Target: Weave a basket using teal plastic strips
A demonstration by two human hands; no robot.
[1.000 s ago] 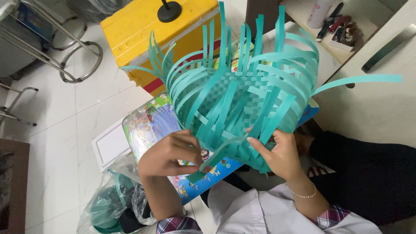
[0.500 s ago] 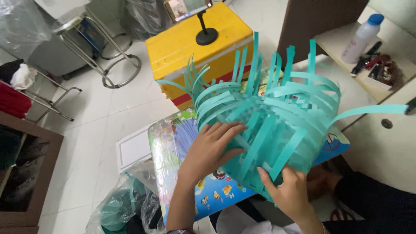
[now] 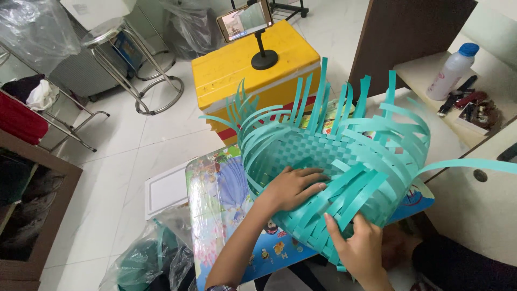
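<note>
A half-woven basket (image 3: 344,161) of teal plastic strips lies tilted on a small colourful cartoon-printed table (image 3: 215,210). Its woven base faces up and away; loose strip ends stick out all around. My left hand (image 3: 293,187) reaches inside the basket, palm pressed on the woven wall, fingers spread. My right hand (image 3: 360,245) grips the near outer side of the basket from below, thumb over the crossed strips.
A yellow box (image 3: 253,75) with a phone on a small stand (image 3: 245,20) sits behind the table. A metal stool (image 3: 134,70) stands at the left. A white bottle (image 3: 451,70) and tools rest on a shelf at the right. Plastic bags (image 3: 151,258) lie on the floor.
The basket has been tipped so its opening faces me. My left hand moved from the outer edge into the inside. My right hand slid down under the near wall.
</note>
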